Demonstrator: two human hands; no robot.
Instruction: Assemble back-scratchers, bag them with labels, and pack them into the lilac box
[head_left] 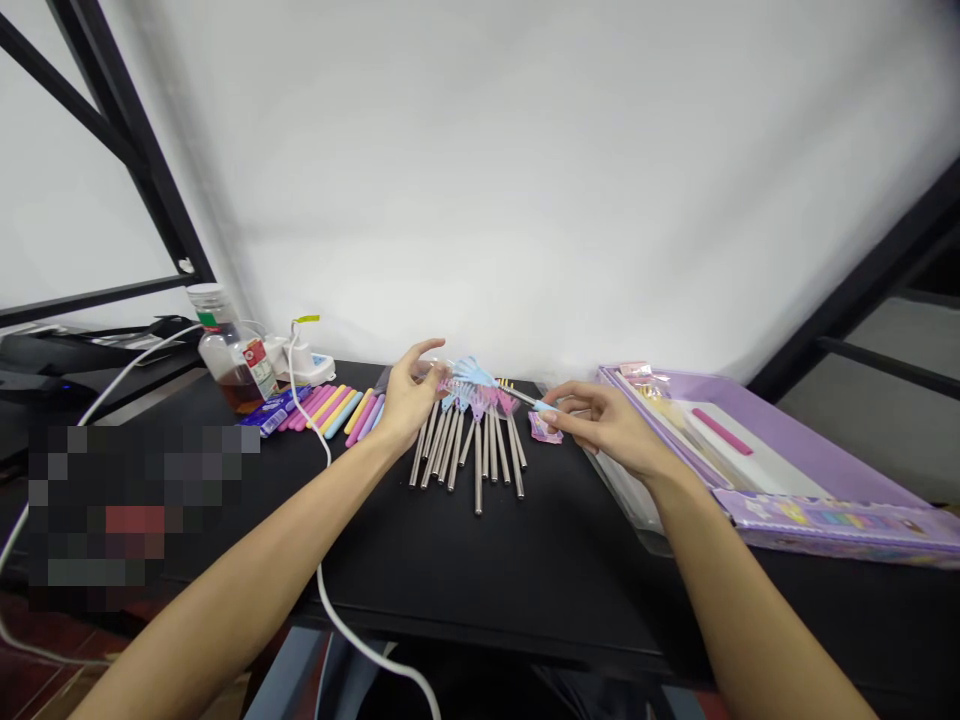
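Observation:
My right hand (604, 418) pinches the light blue grip end of a telescopic back scratcher (480, 375), whose blue claw head points left over the table. My left hand (409, 395) curls its fingers round the claw end of that scratcher. Below both hands lies a row of several metal-handled scratchers (472, 445) with pink, purple and blue claw heads, side by side on the black table (465, 560). A small pink packet (541, 428) lies just under my right fingertips.
Several pastel rubber grips (337, 408) lie left of the scratchers. A plastic jar (229, 350), a white charger with its cable (304, 358) and blue packets (274, 410) stand at the back left. A purple tray (795, 440) with packaging sits to the right.

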